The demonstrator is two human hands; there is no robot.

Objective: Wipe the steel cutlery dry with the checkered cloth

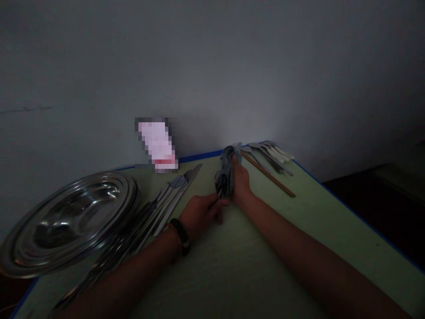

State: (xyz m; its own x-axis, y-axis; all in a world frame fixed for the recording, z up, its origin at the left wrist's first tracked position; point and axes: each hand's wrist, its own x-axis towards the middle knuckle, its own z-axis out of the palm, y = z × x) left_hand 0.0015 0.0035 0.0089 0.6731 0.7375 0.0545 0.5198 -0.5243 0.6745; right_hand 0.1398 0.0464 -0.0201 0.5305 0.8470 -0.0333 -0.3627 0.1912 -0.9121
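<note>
My right hand (242, 180) is closed around a dark patterned cloth (226, 170), above the middle of the table. My left hand (201, 212), with a dark band on its wrist, is pinched just below the cloth on the thin end of a piece of cutlery (220, 193). The cloth covers most of that piece, so its kind is hidden. Left of my left hand, several metal knives, spoons and forks (172, 195) lie in a slanting row. A pair of brown chopsticks (268, 173) lies just beyond my right hand.
Stacked steel plates with compartments (76, 212) stand at the left edge. More spoons, some with white handles (277, 153), lie at the far right corner. A blurred-out phone-like thing (159, 144) leans on the wall (212, 75). The pale green table (332, 230) has blue edging.
</note>
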